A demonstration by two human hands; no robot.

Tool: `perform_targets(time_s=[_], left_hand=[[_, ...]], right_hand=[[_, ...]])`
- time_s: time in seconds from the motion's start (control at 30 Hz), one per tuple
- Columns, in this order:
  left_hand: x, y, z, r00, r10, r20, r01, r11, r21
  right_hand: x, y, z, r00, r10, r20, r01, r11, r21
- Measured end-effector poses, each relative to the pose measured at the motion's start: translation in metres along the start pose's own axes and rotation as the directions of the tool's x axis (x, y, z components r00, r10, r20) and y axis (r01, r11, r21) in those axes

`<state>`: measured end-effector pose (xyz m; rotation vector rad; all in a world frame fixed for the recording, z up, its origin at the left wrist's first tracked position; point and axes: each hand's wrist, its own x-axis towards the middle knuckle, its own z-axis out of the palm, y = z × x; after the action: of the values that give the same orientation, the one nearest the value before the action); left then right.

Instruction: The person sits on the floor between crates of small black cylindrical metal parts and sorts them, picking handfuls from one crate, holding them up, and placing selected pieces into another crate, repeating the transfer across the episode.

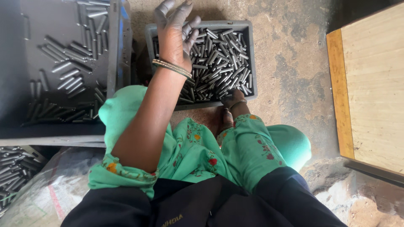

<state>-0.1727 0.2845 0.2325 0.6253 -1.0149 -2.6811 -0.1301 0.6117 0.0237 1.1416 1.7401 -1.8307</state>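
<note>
1 hand (pixel 173 35) over 1 tray (pixel 251 50) of pins (pixel 219 63)

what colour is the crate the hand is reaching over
Grey crate, filled with dark metal pins; head view.

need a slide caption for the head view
Seated person's left hand raised, fingers spread, over a grey tray of metal pins on the floor; a larger tray lies beside it.

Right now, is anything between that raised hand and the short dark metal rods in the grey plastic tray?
Nothing visible. The left hand hovers, fingers spread, directly over the short dark metal rods in the open grey plastic tray.
</note>
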Motion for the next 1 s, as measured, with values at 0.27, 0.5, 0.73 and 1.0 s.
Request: perform_targets(time_s=[0.27,0.5,0.73,1.0], left_hand=[[0.014,0.008,0.013,0.998,0.052,-0.04,-0.052,0.999,-0.003],[0.045,0.07,-0.102,0.872,0.477,0.11,-0.489,0.858,0.157],[0.076,0.133,-0.32,0.81,0.451,-0.375,-0.167,0.79,0.59],[0.129,0.111,-0.362,0.717,0.081,-0.693,0.563,0.518,0.644]], right_hand=[[-0.042,-0.064,0.052,0.434,-0.656,0.618,0.765,-0.095,-0.637],[-0.167,-0.181,0.038,0.459,-0.717,0.525,0.844,0.536,-0.007],[-0.158,-0.185,0.044,0.707,-0.664,0.241,0.67,0.739,0.072],[-0.149,-0.178,0.06,0.626,-0.691,0.363,0.756,0.651,-0.065]])
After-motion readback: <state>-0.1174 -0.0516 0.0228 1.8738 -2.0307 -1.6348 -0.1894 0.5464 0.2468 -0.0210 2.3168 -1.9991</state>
